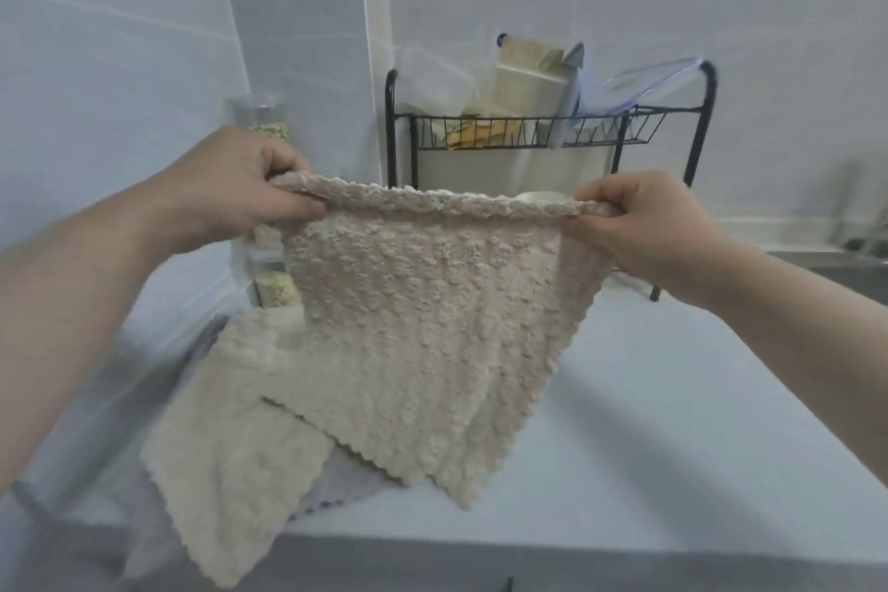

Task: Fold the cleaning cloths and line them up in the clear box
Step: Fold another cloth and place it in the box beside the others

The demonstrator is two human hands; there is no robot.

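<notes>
A beige fluffy cleaning cloth [423,322] hangs in the air in front of me, folded over along its top edge. My left hand [240,188] pinches its top left corner and my right hand [644,226] pinches its top right corner. Its lower edge dangles just above the counter. A second beige cloth [230,457] lies flat on the counter at the lower left, partly over the counter's front edge. A grey cloth [346,481] shows beneath both. A clear box [262,255] with something pale inside stands behind the held cloth at the left, mostly hidden.
A black wire rack [538,130] with plastic containers, a carton and bags stands at the back against the tiled wall. A sink edge [845,264] and tap show at the far right. The white counter [672,423] stretches to the right.
</notes>
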